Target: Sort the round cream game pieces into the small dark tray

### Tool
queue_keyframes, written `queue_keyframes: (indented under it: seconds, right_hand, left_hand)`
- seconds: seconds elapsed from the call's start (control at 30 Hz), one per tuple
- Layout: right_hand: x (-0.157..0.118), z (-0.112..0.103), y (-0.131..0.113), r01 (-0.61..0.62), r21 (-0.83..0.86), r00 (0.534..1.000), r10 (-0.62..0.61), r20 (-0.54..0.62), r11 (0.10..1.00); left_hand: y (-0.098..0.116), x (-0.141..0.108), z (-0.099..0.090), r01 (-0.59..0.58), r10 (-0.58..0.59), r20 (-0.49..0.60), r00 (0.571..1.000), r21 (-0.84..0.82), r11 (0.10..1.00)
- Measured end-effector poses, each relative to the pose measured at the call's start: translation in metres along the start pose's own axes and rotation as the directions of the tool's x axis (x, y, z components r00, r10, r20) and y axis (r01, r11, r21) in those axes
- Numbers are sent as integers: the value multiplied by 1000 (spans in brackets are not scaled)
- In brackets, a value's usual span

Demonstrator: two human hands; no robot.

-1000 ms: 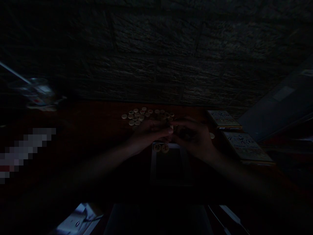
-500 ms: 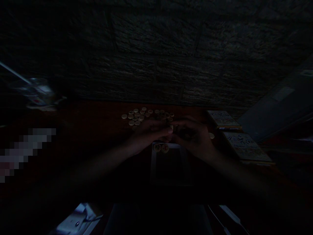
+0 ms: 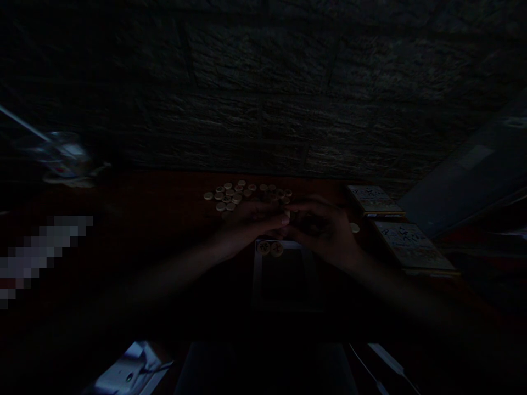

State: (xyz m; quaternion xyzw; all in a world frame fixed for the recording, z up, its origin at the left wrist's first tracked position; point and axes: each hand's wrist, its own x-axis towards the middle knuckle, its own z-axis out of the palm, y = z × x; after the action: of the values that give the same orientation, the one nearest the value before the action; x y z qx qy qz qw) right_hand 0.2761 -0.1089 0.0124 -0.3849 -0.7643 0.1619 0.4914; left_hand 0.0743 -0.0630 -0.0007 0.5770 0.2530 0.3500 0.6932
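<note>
In the dim light my left hand [image 3: 255, 222] and my right hand [image 3: 327, 230] meet above the far edge of a shallow rectangular box [image 3: 257, 280]. Between their fingertips is a small pale xiangqi piece [image 3: 287, 214], mostly covered by the fingers. My left thumb presses against it, while the right index finger and thumb curve round from the other side. Two round xiangqi pieces, one with a dark mark [image 3: 263, 248] and one with a red mark [image 3: 277, 248], lie side by side in the box's far left corner. Several more pieces [image 3: 230, 199] lie scattered beyond my left hand.
One pale disc [image 3: 354, 227] lies right of my right hand. Two flat printed boxes [image 3: 374, 200] rest at the table's right. A stone-block wall [image 3: 263, 109] rises behind the table. A clear plastic container [image 3: 68, 156] stands far left, and a white cable [image 3: 366, 367] hangs below.
The view has shifted very slightly and looks a little darker. Both hands keep the same hold at the same place, and the two pieces in the box stay put.
</note>
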Motion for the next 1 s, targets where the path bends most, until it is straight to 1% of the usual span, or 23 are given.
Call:
queue_keyframes:
  seconds: [0.2,0.3,0.47,0.67,0.87,1.0]
  right_hand:
    - [0,1,1,-2,17,1000,2,-7,1000]
    - [0,1,1,-12,-2,1000,12,-5,1000]
    - [-1,0,2,4,27,1000,-5,7,1000]
    - [0,0,3,9,-1,1000,-9,15,1000]
    - [0,0,1,19,-17,1000,-19,6,1000]
    - [0,0,2,21,-14,1000,-21,13,1000]
  left_hand:
    - [3,-1,1,-8,9,-9,1000,43,999]
    - [3,-1,1,-6,6,-7,1000,25,1000]
    - [2,0,1,9,-9,4,1000,31,999]
    - [2,-1,1,-10,11,-14,1000,63,998]
    - [3,-1,2,7,-7,14,1000,8,1000]
    - [2,-1,1,6,-7,12,1000,16,1000]
